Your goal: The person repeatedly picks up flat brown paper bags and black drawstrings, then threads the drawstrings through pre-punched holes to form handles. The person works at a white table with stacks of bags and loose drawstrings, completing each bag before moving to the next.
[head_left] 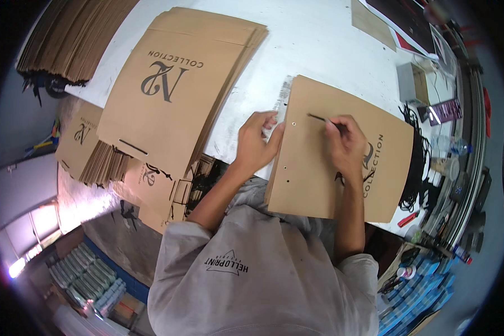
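Observation:
A stack of flat brown paper bags (308, 196) with dark print lies in front of me, its top bag showing several small punched holes along the left edge. My right hand (346, 147) is closed over this bag, pinching a thin black cord (317, 117). The cord's stiff-looking end points left toward the holes, and a dark loop shows below the hand. At the stack's left edge is my left hand (256, 143), thumb near the bag's edge, fingers bent and apart from the thumb, holding nothing I can see.
A taller stack of brown bags (201, 123) stands to the left, with more bundled bags (75, 39) behind it. Black cords (411, 162) hang over the right end of my stack. A red cutter (408, 219), a grey box (412, 83) and a phone-like object (444, 112) lie at the right.

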